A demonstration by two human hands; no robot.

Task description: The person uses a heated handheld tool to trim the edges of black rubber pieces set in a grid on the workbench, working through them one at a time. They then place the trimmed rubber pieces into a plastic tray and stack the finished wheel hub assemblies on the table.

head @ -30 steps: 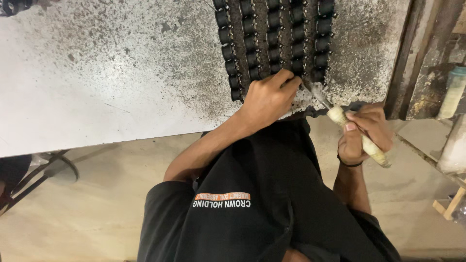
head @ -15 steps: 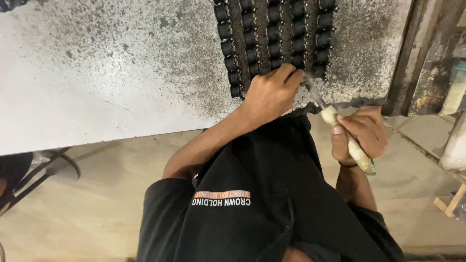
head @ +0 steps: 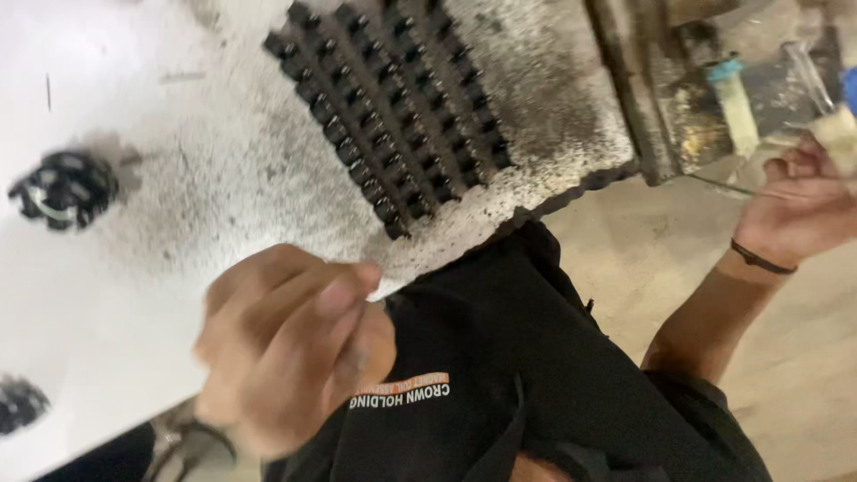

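The right hand (head: 803,201) is clamped on a pale tool handle (head: 839,134), right of the black studded strips (head: 393,116); the blurred left hand (head: 290,348), fingers pinched together, is nearer them.

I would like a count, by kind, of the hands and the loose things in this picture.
Hands: 2, the left hand blurred near the camera, the right hand gripping a pale tool handle.
Block of small black parts in rows: 1.
Separate black clumps on the white table: 2, one and another.
Total: 6.
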